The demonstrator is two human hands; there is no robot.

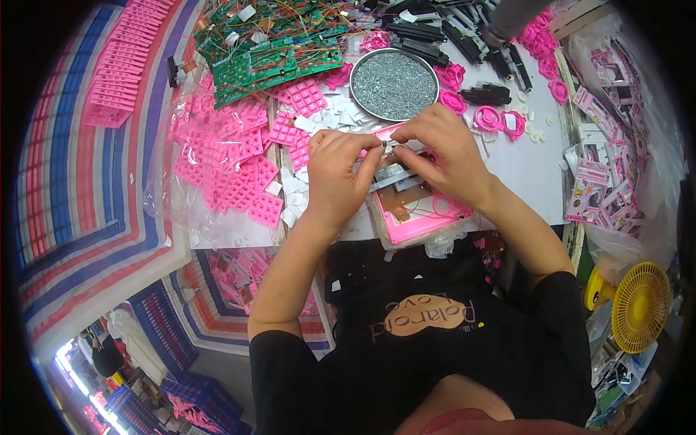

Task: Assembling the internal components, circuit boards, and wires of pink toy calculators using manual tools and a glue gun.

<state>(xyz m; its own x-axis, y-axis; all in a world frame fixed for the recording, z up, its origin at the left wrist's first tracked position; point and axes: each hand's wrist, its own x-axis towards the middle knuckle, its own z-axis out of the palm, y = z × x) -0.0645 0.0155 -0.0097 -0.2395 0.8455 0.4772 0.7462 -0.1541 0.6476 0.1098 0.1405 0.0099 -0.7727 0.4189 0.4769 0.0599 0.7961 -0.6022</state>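
My left hand (339, 172) and my right hand (448, 156) meet over a pink plastic casing (417, 226) at the table's near edge. Thumb and forefinger are pinched together on each hand. A tiny dark piece shows at the left fingertips, too small to name. Beneath the fingers, a silvery round part (392, 174) sits in the casing, partly covered by my right hand. A brown board (403, 199) lies just below it, with a thin wire near it. Clear plastic wrap shows under the casing's near side.
Beyond my hands stands a round tray of small metal screws (394, 85). Green circuit boards (279, 69) with wires are heaped far left, above pink keypads (235, 170). Black plastic parts (464, 40) and pink rings (487, 118) lie far right. A yellow fan (641, 307) stands at right.
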